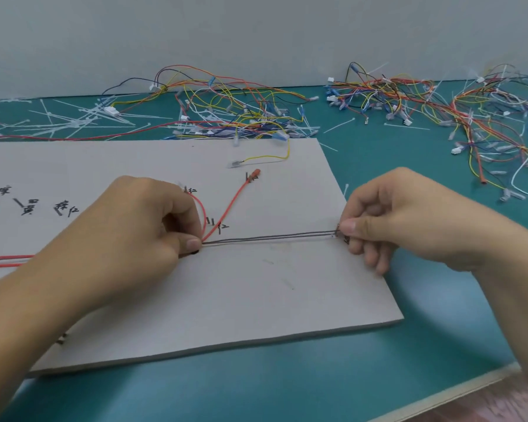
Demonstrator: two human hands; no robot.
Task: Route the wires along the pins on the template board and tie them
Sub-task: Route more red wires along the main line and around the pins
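Observation:
A grey template board (pixel 226 300) with handwritten marks and small dark pins lies on the teal table. Two thin grey wires (pixel 269 238) stretch taut across it from left to right. My left hand (pixel 119 236) pinches their left end between thumb and forefinger, where two red wires (pixel 226 208) branch up toward pins; one ends in an orange terminal (pixel 254 173). My right hand (pixel 409 217) pinches the grey wires' right end at a pin near the board's right edge. More red wire (pixel 6 261) runs out to the left from under my left hand.
Tangled coloured wire harnesses (pixel 232 111) and white cable ties (pixel 73 123) litter the table behind the board; another heap (pixel 439 99) lies at the back right. A yellow wire (pixel 265 158) rests on the board's far edge. The table's front edge (pixel 457 391) runs at lower right.

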